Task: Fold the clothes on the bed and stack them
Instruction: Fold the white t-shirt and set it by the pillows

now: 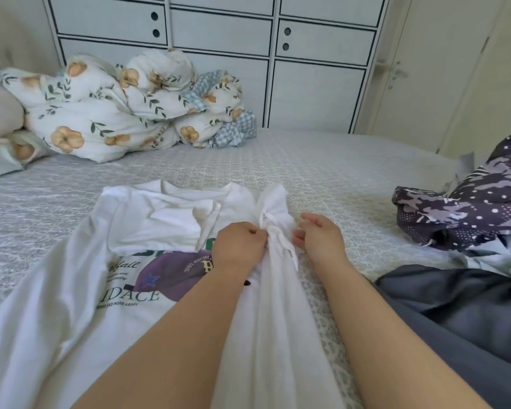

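Observation:
A white T-shirt [106, 261] with a purple cap print and dark lettering lies spread on the bed, its left sleeve folded in over the chest. Its right side is bunched into a long ridge [273, 290] that runs toward me. My left hand [238, 246] grips the top of that ridge with curled fingers. Just to the ridge's right is my right hand [319, 234], fingers loosely bent; its fingertips touch the cloth without a clear hold.
A grey patterned bedspread [322, 172] covers the bed. A floral quilt [124, 107] is heaped at the back left. A purple patterned garment [469, 214] and dark grey cloth [455, 314] lie at the right. White drawers [219, 33] stand behind the bed.

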